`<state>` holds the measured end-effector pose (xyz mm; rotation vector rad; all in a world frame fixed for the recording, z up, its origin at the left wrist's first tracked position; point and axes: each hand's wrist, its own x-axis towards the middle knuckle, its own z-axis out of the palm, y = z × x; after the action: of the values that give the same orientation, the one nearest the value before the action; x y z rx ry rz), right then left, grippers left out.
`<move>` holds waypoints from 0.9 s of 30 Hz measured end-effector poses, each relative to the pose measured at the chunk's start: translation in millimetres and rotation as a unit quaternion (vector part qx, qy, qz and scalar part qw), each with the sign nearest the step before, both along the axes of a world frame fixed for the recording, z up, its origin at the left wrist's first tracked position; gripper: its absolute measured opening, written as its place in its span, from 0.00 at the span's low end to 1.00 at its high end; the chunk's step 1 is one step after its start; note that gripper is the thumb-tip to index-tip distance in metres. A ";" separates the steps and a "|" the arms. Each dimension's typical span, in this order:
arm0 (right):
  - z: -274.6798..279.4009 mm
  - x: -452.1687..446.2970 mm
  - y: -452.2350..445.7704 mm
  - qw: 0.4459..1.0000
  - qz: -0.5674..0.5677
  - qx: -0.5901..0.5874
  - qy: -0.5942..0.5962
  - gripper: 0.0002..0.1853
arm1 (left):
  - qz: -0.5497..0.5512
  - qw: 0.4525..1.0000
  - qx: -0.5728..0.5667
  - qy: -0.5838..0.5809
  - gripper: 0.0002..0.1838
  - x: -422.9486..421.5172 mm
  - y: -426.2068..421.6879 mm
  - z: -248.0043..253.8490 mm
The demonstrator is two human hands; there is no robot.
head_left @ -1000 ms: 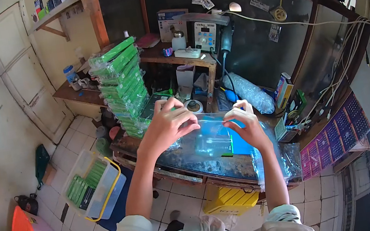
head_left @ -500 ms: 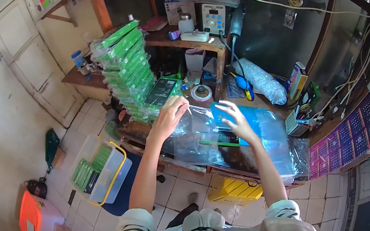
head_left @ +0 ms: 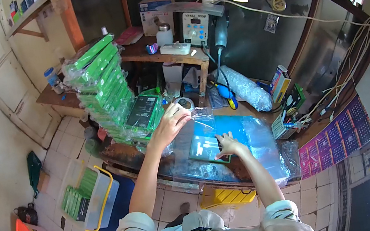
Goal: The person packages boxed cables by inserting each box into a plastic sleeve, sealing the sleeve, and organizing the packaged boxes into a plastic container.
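Note:
My left hand (head_left: 171, 123) pinches the edge of a clear plastic bag (head_left: 203, 117) and holds it up off the bench. Under the plastic lies a flat, green-edged box (head_left: 204, 148), with light glaring off its top. My right hand (head_left: 231, 146) rests on the right end of this box, thumb and fingers spread. Beneath and behind the box is a blue sheet (head_left: 228, 125), with more clear plastic (head_left: 264, 144) to its right. Left of my left hand, a dark-faced green box (head_left: 144, 111) leans by a tall stack of plastic-wrapped green boxes (head_left: 101, 88).
A bubble-wrapped roll (head_left: 246, 88) and a blue-and-yellow tool (head_left: 226, 94) lie behind. A soldering-type station (head_left: 195, 30) stands on the shelf. On the floor are a clear bin (head_left: 91, 194) of green boxes and a yellow crate (head_left: 228, 196). Cables (head_left: 349, 73) hang at right.
My right hand has come down from the raised blue sheet onto the box, and the sheet now lies flat. My left hand stays pinched on the plastic. The view has shifted right.

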<state>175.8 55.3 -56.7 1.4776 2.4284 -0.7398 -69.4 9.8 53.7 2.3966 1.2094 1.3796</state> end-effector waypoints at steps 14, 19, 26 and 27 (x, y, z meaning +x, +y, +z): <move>67.1 62.1 -64.7 0.703 -0.330 0.023 0.629 0.25 | -0.078 0.996 0.045 -0.003 0.06 -3.5 23.4 3.1; 87.3 44.7 -59.6 0.450 -0.366 -0.074 0.811 0.16 | -0.108 0.993 0.042 0.012 0.06 2.0 27.4 3.7; 100.1 14.7 -29.1 0.364 -0.214 -0.231 0.876 0.18 | -0.126 0.990 0.063 0.016 0.07 4.8 19.0 6.9; 95.1 9.5 -25.3 0.373 -0.241 -0.202 0.873 0.18 | -0.132 0.989 0.065 0.016 0.07 5.3 18.3 7.1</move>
<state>185.3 29.9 38.4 0.8545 1.3209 -4.2458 -64.1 28.1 60.8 2.5616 0.7924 1.3799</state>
